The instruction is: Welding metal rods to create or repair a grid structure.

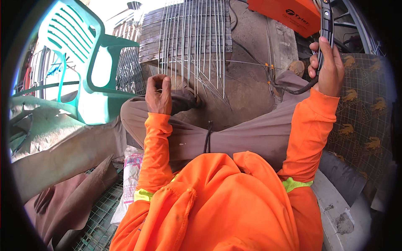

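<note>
My right hand (331,69) is raised at the upper right. Its fingers are bent around a slim black handle (327,21) with small bright fasteners along it. A thick black cable (299,90) curves from its lower end over my right knee. My left hand (159,94) is above my left knee, fingers curled and thumb against the forefinger. Whatever that pinch contains, if anything, is too small to tell. Just beyond it, long thin metal rods (183,37) lie side by side across a dark slatted surface (150,33), their near ends sticking out over its edge.
An orange box-shaped machine (284,14) stands at the far right. To the left is a green plastic chair (96,104). Dark patterned sheeting (360,108) covers the right side. More loose rods (213,90) and thin cables (247,50) lie on the floor near my feet.
</note>
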Action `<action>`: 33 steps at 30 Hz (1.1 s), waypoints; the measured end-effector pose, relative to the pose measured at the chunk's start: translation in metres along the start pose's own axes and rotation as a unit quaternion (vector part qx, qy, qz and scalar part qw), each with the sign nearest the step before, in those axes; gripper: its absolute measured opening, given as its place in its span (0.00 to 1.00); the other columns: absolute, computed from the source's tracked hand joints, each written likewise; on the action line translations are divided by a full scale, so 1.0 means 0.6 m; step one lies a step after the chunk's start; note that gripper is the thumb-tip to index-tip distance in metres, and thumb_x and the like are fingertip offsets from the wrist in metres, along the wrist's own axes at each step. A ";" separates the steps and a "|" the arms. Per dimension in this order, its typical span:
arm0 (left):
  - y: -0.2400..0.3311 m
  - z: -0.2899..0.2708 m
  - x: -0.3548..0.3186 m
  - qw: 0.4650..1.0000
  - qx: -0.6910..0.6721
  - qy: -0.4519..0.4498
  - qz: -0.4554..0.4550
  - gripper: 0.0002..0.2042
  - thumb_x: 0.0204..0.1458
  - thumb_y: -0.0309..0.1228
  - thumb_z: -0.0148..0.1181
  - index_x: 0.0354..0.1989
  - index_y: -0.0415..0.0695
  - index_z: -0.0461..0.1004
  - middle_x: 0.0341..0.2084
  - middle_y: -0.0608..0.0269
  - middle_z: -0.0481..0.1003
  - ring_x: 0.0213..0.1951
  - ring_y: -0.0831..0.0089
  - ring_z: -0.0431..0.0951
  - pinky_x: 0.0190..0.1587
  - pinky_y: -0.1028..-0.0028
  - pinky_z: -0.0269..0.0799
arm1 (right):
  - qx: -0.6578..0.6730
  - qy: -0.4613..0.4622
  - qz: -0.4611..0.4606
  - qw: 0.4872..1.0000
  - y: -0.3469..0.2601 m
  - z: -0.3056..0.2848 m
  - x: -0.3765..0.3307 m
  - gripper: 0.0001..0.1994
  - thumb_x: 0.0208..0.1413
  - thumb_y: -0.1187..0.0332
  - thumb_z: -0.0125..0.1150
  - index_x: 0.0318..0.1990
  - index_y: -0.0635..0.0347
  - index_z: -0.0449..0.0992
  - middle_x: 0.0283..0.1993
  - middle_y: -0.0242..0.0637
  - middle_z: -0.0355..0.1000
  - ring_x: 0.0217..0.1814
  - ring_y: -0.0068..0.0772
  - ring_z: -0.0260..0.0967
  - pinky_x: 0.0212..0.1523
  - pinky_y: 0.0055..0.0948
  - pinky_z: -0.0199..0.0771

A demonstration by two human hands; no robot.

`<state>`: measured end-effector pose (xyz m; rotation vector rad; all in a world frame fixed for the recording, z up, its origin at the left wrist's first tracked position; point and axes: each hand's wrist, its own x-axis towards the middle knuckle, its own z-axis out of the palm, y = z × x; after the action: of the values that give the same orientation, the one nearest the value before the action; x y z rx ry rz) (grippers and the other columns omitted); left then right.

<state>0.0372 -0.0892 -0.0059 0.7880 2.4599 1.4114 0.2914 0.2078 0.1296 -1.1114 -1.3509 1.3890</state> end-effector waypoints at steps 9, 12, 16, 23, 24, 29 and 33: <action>0.083 0.173 -0.124 0.829 -0.249 -0.282 -0.413 0.25 0.58 0.50 0.63 0.49 0.41 0.67 0.42 0.63 0.73 0.43 0.72 0.77 0.41 0.71 0.76 | 0.001 -0.008 0.002 1.000 0.000 -0.005 -0.005 0.14 0.62 0.60 0.62 0.48 0.61 0.74 0.37 0.34 0.73 0.24 0.16 0.60 0.18 0.18 0.57; 0.080 0.181 -0.118 0.818 -0.246 -0.259 -0.451 0.22 0.57 0.49 0.65 0.44 0.43 0.67 0.39 0.63 0.74 0.39 0.72 0.79 0.40 0.72 0.77 | -0.003 -0.007 0.000 1.000 0.003 -0.016 -0.004 0.15 0.62 0.60 0.62 0.47 0.61 0.74 0.37 0.34 0.73 0.23 0.16 0.60 0.18 0.18 0.57; 0.043 0.191 -0.120 0.828 -0.275 -0.262 -0.413 0.18 0.57 0.43 0.67 0.40 0.44 0.67 0.35 0.65 0.74 0.34 0.76 0.76 0.34 0.76 0.73 | -0.013 0.002 -0.016 1.000 -0.011 -0.023 -0.005 0.15 0.62 0.60 0.62 0.48 0.62 0.75 0.37 0.34 0.73 0.23 0.15 0.60 0.18 0.18 0.56; 0.039 0.184 -0.122 0.818 -0.327 -0.218 -0.420 0.12 0.59 0.38 0.65 0.39 0.46 0.70 0.33 0.68 0.75 0.33 0.79 0.75 0.33 0.78 0.69 | -0.009 0.008 -0.008 1.000 -0.006 -0.016 -0.009 0.15 0.62 0.61 0.62 0.48 0.62 0.75 0.36 0.33 0.73 0.23 0.14 0.60 0.18 0.17 0.56; 0.040 0.182 -0.120 0.818 -0.327 -0.217 -0.420 0.12 0.59 0.38 0.65 0.39 0.46 0.70 0.33 0.68 0.75 0.33 0.79 0.75 0.33 0.78 0.69 | -0.009 0.007 -0.008 1.000 -0.006 -0.016 -0.009 0.15 0.62 0.61 0.62 0.48 0.62 0.75 0.36 0.33 0.73 0.23 0.14 0.60 0.18 0.17 0.56; 0.033 0.171 -0.119 0.777 -0.373 -0.228 -0.453 0.13 0.63 0.42 0.58 0.48 0.47 0.74 0.41 0.67 0.78 0.41 0.76 0.76 0.45 0.72 0.69 | -0.001 -0.008 -0.003 1.000 0.002 -0.011 -0.008 0.14 0.62 0.61 0.63 0.48 0.61 0.75 0.37 0.33 0.73 0.24 0.15 0.60 0.18 0.17 0.56; 0.030 0.172 -0.121 0.757 -0.393 -0.213 -0.476 0.15 0.64 0.43 0.56 0.50 0.47 0.73 0.42 0.67 0.78 0.42 0.75 0.76 0.46 0.71 0.68 | -0.005 -0.015 -0.003 1.000 -0.003 -0.010 -0.011 0.14 0.62 0.61 0.63 0.48 0.61 0.75 0.37 0.33 0.73 0.24 0.15 0.60 0.19 0.17 0.57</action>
<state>0.1478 -0.0444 -0.0512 -0.3064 1.2790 1.3633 0.2985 0.2027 0.1316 -1.0971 -1.3832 1.3998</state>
